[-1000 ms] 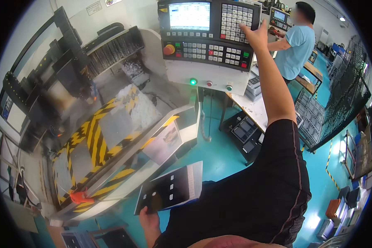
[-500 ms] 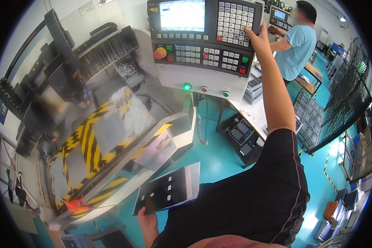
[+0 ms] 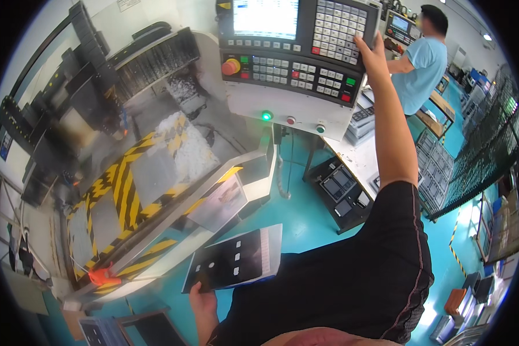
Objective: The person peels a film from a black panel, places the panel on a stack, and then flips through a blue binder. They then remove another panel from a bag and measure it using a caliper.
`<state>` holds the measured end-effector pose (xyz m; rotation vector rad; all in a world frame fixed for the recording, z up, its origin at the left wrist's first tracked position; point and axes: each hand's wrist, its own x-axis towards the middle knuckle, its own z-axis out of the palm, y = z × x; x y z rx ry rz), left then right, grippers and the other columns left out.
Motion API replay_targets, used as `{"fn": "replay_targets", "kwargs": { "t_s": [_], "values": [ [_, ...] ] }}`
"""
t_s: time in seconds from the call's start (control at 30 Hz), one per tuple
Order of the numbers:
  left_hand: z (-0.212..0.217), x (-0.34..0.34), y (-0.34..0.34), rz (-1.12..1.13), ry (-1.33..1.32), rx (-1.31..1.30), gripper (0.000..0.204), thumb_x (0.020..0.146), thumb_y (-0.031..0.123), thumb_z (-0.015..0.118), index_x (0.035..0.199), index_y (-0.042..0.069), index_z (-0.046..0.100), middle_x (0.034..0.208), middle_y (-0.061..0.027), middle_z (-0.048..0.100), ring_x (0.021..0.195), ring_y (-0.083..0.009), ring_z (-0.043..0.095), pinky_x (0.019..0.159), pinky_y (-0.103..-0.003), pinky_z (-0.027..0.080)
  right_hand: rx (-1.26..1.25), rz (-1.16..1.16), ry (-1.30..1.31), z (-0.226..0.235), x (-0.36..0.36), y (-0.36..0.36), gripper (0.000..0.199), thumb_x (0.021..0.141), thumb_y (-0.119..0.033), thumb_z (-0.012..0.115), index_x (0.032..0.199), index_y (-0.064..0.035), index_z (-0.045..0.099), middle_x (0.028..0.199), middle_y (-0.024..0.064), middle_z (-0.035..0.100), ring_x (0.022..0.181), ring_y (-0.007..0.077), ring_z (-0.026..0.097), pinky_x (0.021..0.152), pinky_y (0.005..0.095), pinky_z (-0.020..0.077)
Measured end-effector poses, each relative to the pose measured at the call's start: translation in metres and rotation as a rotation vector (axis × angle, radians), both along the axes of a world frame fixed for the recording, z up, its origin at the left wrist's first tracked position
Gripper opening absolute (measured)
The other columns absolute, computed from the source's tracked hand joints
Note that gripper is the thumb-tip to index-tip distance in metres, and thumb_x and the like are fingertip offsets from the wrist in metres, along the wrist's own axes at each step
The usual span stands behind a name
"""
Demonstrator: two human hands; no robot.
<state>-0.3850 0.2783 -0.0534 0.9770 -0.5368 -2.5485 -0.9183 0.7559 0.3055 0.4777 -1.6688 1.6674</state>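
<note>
My right hand [image 3: 372,57] is raised to the machine's control panel [image 3: 294,55]. Its thumb lies over the right-hand keys of the keypad [image 3: 339,29], while the other fingers go around the panel's right edge, partly hidden. Low in front of my body, my left hand [image 3: 203,301] grips the lower left corner of a flat black panel [image 3: 222,262] with several small white cutouts or marks and a pale strip along its right side. The thumb is on top of it, with the remaining fingers hidden underneath.
To the left is the machine's open bay [image 3: 153,167], with black-and-yellow striped tape and whitish residue. A red emergency knob [image 3: 230,67] juts from the control panel. A white worktable [image 3: 352,158] stands right, beyond it a co-worker in a blue shirt [image 3: 425,66] and dark netting [image 3: 481,138].
The whole view has shifted slightly, so the control panel appears a little farther right and higher. Both hands keep their holds.
</note>
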Motion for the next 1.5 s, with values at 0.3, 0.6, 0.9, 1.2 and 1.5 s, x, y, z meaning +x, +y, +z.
{"fn": "replay_targets", "kwargs": {
  "t_s": [0.3,0.6,0.9,1.2,1.5],
  "values": [
    [-0.007,0.007,0.008,0.002,0.041,0.013,0.044,0.084,-0.001,0.05,0.127,-0.008,0.052,0.127,-0.0215,0.061,0.12,-0.0346,0.059,0.107,-0.045,0.046,0.021,0.01,0.084,-0.061,0.013,-0.007,0.076,0.094,-0.013,0.065,0.153,0.0031,0.019,0.138,0.0171,0.052,0.123,0.022,0.052,0.104,0.031,0.0407],
    [-0.008,0.009,0.01,0.036,0.005,0.033,0.043,0.084,-0.002,0.049,0.127,-0.004,0.053,0.126,-0.0187,0.061,0.119,-0.034,0.059,0.105,-0.046,0.047,0.06,-0.018,0.11,-0.063,0.013,-0.005,0.073,0.095,-0.014,0.065,0.152,0.0035,0.024,0.136,0.0162,0.054,0.122,0.0201,0.053,0.103,0.0289,0.0411],
    [0.033,-0.005,0.019,0.014,0.076,-0.098,0.06,0.077,-0.002,0.056,0.137,0.001,0.049,0.131,-0.0159,0.059,0.12,-0.032,0.058,0.104,-0.047,0.048,0.297,-0.525,0.37,-0.103,0.07,-0.069,0.055,0.091,-0.021,0.071,0.135,0.0042,0.05,0.123,0.0207,0.06,0.118,0.0305,0.057,0.1,0.0367,0.044],
    [0.096,-0.035,0.022,-0.039,0.053,-0.244,0.039,0.089,0.0,0.057,0.127,0.001,0.053,0.117,-0.0149,0.064,0.108,-0.029,0.064,0.092,-0.048,0.053,1.131,1.181,-0.93,-0.294,0.2,-0.26,0.064,0.094,-0.045,0.065,0.139,-0.0019,0.051,0.12,0.0113,0.062,0.109,0.0176,0.056,0.092,0.0344,0.046],
    [0.14,-0.038,0.033,-0.042,0.239,-0.469,0.074,0.091,0.007,0.065,0.152,0.015,0.024,0.134,-0.0119,0.052,0.121,-0.0249,0.056,0.097,-0.043,0.05,0.824,1.42,-1.33,-0.328,0.228,-0.288,0.036,0.095,-0.038,0.066,0.105,-0.0038,0.063,0.092,0.0,0.06,0.084,0.0101,0.055,0.079,0.0266,0.046]
  ]
}}
